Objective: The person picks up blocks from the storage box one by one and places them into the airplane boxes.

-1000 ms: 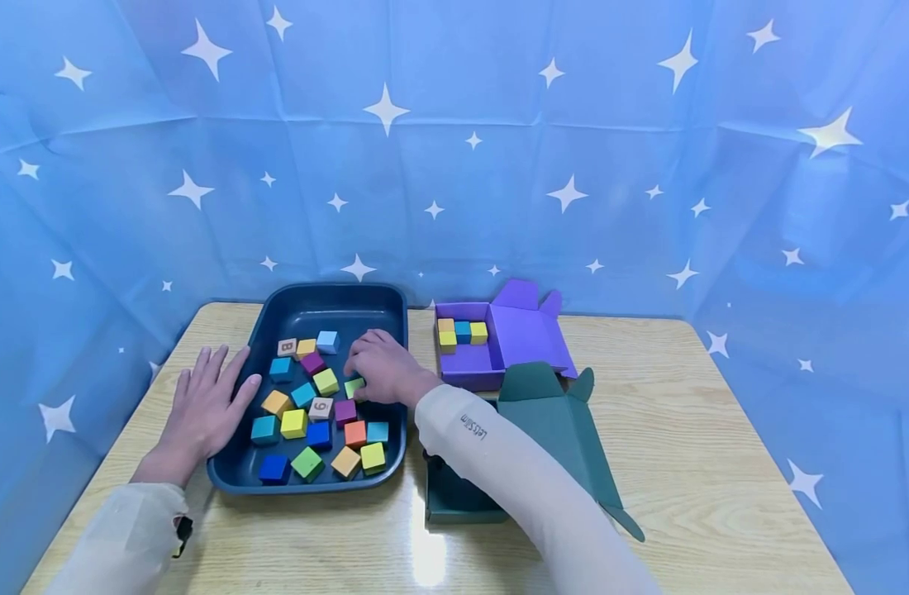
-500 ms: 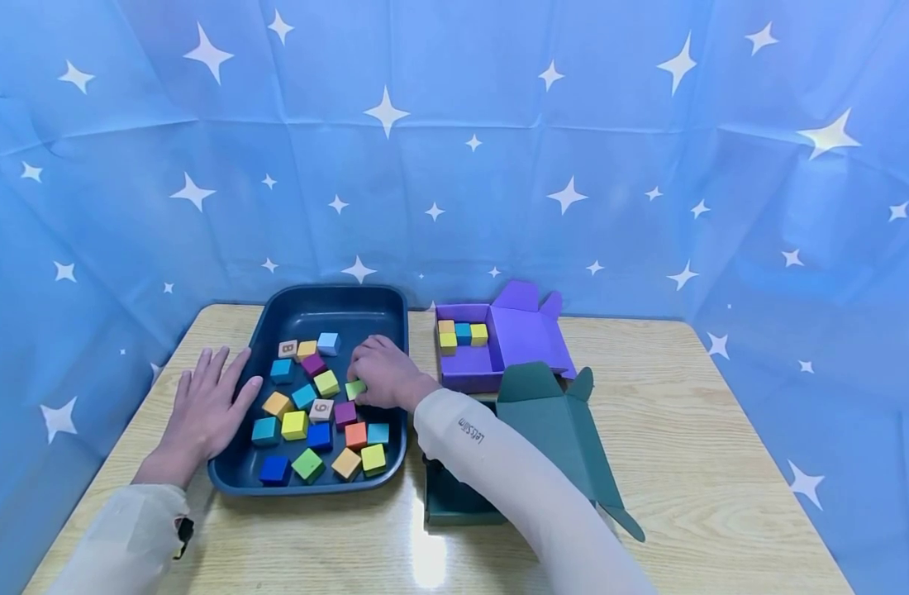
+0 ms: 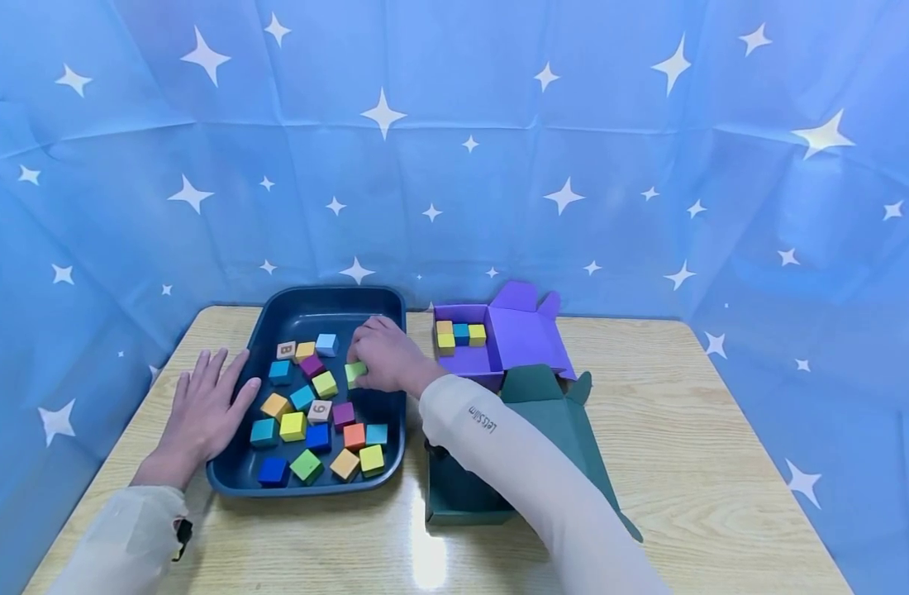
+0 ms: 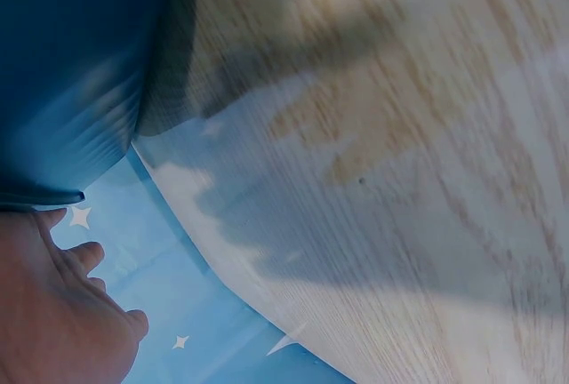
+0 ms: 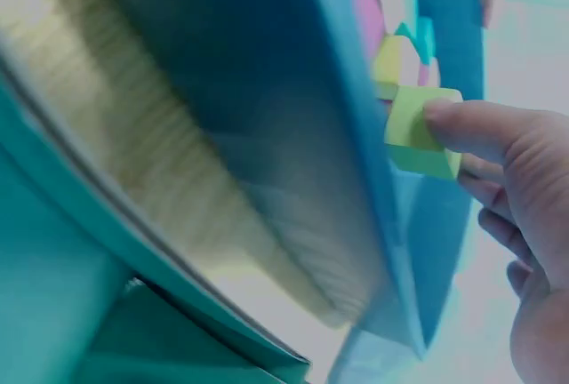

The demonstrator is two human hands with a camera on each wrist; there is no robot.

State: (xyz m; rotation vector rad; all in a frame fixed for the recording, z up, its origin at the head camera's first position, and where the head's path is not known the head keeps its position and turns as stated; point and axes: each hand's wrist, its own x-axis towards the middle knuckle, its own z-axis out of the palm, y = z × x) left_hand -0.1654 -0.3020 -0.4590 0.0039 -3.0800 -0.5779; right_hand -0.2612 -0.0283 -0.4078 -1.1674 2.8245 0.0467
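A light green cube is pinched between the thumb and fingers of my right hand, over the right side of the dark blue tray. The right wrist view shows the thumb across one face of the light green cube, close to the tray's rim. My left hand rests with spread, straight fingers at the tray's left rim. In the left wrist view, part of the left hand shows beside the tray's outer wall. Several coloured cubes, such as a yellow cube and an orange-red cube, lie scattered in the tray.
An open purple box with several cubes along its back stands right of the tray. In front of it sits an open dark green box, partly hidden under my right forearm. A starry blue cloth hangs behind the wooden table.
My right hand has risen slightly toward the back of the tray, and the light green cube has moved with it, away from the purple cube. The left hand stays at the rim.
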